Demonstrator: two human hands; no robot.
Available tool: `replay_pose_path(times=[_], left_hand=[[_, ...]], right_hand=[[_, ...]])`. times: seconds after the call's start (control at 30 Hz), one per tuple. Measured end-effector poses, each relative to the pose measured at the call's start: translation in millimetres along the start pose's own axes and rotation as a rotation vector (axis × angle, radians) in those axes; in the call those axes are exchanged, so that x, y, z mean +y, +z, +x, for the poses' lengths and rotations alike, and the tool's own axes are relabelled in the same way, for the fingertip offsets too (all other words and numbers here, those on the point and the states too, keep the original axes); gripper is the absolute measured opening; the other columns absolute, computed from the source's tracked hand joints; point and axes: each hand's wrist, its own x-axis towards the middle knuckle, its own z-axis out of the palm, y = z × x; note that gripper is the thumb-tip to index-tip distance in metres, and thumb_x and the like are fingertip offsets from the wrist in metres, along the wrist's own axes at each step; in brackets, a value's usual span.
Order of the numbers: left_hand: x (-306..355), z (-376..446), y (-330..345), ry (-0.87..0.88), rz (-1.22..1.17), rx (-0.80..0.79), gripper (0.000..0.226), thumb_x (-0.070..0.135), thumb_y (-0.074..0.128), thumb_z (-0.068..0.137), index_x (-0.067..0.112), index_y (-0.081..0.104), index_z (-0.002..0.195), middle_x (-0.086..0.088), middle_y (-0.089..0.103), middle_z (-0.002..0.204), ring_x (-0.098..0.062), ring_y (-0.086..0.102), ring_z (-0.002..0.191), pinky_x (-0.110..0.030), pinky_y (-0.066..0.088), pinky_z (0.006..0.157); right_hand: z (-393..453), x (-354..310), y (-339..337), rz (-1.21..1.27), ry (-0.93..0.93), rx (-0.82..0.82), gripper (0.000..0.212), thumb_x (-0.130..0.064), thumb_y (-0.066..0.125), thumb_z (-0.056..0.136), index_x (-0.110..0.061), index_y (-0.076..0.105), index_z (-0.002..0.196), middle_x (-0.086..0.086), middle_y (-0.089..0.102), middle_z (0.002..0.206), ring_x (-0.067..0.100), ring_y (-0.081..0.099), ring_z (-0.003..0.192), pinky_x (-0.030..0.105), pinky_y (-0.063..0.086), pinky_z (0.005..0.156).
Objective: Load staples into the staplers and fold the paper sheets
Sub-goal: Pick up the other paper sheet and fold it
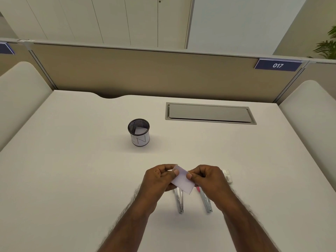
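While both hands were busy: we saw the folding step under way, not the staple loading.
Left hand: it pinched the left end of a small paper sheet, thumb on top, fingers curled under.
Right hand: it pinched the right end the same way, thumb on top near the sheet's edge.
Paper position: it was held up off the tabletop, between the two hands and above the staplers; it looked already folded down small, though we could not count the layers.
Why held so: our read was that a two-ended pinch kept the edges lined up so a crease could be run or tightened in the air.
Left stapler: it lay on the tabletop just below the paper, metal body showing, its far end hidden by the sheet.
Right stapler: it lay beside the first, angled, with a pink part at its far end, partly under the right hand.
Stapler state: we could not tell whether either was loaded.
Staple box: a small clear box sat just right of the right hand, within easy reach, probably for the loading step.
Mesh cup: it stood upright well beyond the hands, a paper label wrapped round it and a piece of white paper inside; we judged it the drop spot for folded sheets.
Cable hatch: it sat shut, set into the far right of the tabletop.
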Motion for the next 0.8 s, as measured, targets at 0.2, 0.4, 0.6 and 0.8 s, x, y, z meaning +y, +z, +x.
replay_pose_path(times=[0.2, 0.4, 0.6, 0.8], left_hand=[[-20.5, -5.8, 1.0, -0.119, -0.222, 0.018, 0.013, 0.012, 0.071, 0.086, 0.001, 0.070, 0.093, -0.018, 0.075, 0.092, -0.022, 0.073, 0.081, -0.028, 0.058, 0.069], [-26.6, 3.2, -9.1, -0.065, -0.170, 0.249, 0.009, 0.010, 0.072, 0.085, 0.007, 0.072, 0.077, -0.011, 0.073, 0.077, -0.020, 0.069, 0.068, -0.027, 0.059, 0.064], [-30.7, 13.3, -24.4, 0.002, -0.014, 0.413, 0.009, 0.010, 0.067, 0.090, 0.011, 0.071, 0.083, -0.008, 0.073, 0.080, -0.021, 0.068, 0.068, -0.026, 0.057, 0.058], [-35.8, 16.0, -25.4, 0.011, 0.024, 0.418, 0.006, 0.009, 0.067, 0.089, 0.010, 0.072, 0.087, -0.008, 0.071, 0.083, -0.018, 0.065, 0.065, -0.023, 0.056, 0.055]], right_hand=[[-3.9, 13.2, 13.0, 0.190, 0.026, 0.103, 0.007, -0.021, 0.074, 0.084, -0.015, 0.076, 0.080, 0.002, 0.076, 0.076, 0.011, 0.068, 0.067, 0.021, 0.054, 0.061], [-0.2, 42.0, 31.7, 0.070, 0.107, 0.152, 0.014, -0.030, 0.065, 0.090, -0.020, 0.071, 0.084, -0.002, 0.073, 0.083, 0.010, 0.068, 0.071, 0.026, 0.053, 0.066], [-4.9, 81.1, 69.8, -0.568, 0.086, 0.129, 0.066, -0.052, 0.070, 0.077, -0.024, 0.042, 0.130, -0.004, 0.049, 0.122, 0.015, 0.053, 0.114, 0.031, 0.045, 0.090], [1.4, 89.3, 87.4, -0.754, 0.165, 0.115, 0.068, -0.052, 0.067, 0.079, -0.022, 0.034, 0.130, -0.001, 0.049, 0.122, 0.020, 0.057, 0.111, 0.032, 0.050, 0.082]])
